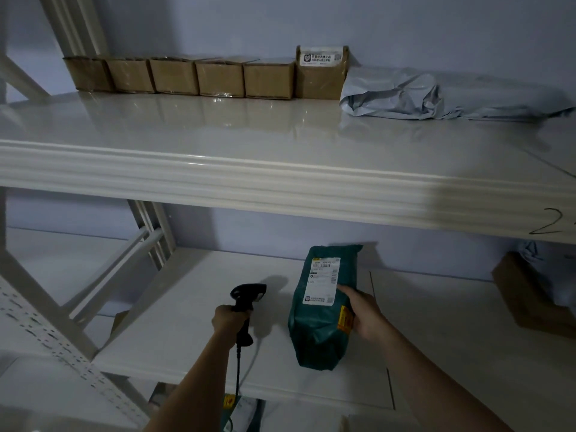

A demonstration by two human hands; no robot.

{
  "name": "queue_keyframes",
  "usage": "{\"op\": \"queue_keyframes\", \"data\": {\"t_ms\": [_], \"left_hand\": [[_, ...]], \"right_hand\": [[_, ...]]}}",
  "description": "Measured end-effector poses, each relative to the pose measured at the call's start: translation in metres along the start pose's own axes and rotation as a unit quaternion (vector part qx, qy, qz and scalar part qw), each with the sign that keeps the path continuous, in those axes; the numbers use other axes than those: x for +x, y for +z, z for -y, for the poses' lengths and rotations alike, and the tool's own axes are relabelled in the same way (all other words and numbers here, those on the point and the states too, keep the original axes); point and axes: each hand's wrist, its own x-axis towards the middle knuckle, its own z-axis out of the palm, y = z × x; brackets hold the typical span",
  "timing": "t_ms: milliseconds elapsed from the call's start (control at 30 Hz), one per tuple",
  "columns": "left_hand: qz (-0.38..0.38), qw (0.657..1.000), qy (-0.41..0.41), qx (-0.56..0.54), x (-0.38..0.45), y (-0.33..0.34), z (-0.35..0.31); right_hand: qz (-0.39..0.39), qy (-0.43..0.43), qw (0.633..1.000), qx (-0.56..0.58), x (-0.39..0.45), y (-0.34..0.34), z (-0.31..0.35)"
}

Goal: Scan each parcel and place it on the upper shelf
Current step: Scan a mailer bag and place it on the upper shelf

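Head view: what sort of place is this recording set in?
Probably a parcel storeroom or small pickup depot. Pale metal shelving carries a row of cardboard boxes and a grey mailing bag; the left hand grips a barcode scanner, the right hand holds a labelled green parcel.

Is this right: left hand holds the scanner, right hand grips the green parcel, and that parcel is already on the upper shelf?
Not quite. The head view shows the green parcel on the lower shelf, not the upper shelf. The rest holds: left hand holds the scanner, right hand grips the parcel.
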Motion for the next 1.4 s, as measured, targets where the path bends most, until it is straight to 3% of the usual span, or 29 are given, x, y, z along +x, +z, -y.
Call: {"op": "queue_keyframes", "data": {"t_ms": [433,533,600,667,700,767,833,900,1167,1400], "left_hand": [[0.0,0.99,-0.001,0.142,0.014,0.009,0.008],[-0.083,0.987,-0.024,0.132,0.009,0.012,0.002],[-0.161,0.981,0.032,0.108,-0.003,0.02,-0.007],[-0.177,0.974,0.12,0.08,-0.021,0.031,-0.021],[-0.149,0.973,0.16,0.066,-0.033,0.038,-0.028],[-0.026,0.98,0.195,0.016,-0.065,0.054,-0.044],[0.161,0.972,0.147,-0.085,-0.106,0.07,-0.057],[0.271,0.942,0.121,-0.157,-0.141,0.088,-0.063],[0.244,0.933,0.168,-0.205,-0.255,0.142,-0.073],[0.258,0.921,0.234,-0.176,-0.368,0.173,-0.073]], "right_hand": [[-0.006,0.016,1.0,0.026,0.001,0.002,-0.014],[-0.007,0.012,1.0,0.025,-0.004,-0.003,-0.015],[-0.001,0.006,1.0,0.023,-0.008,-0.007,-0.017],[0.011,-0.016,1.0,0.022,-0.012,-0.011,-0.017],[0.013,-0.034,0.999,0.019,-0.015,-0.013,-0.017],[0.009,-0.078,0.997,0.01,-0.025,-0.018,-0.015],[-0.016,-0.101,0.995,0.012,-0.044,-0.026,-0.01],[-0.032,-0.119,0.992,0.01,-0.064,-0.04,-0.004],[-0.007,-0.249,0.965,-0.08,-0.142,-0.14,0.018],[0.024,-0.273,0.958,-0.088,-0.226,-0.231,0.031]]}}
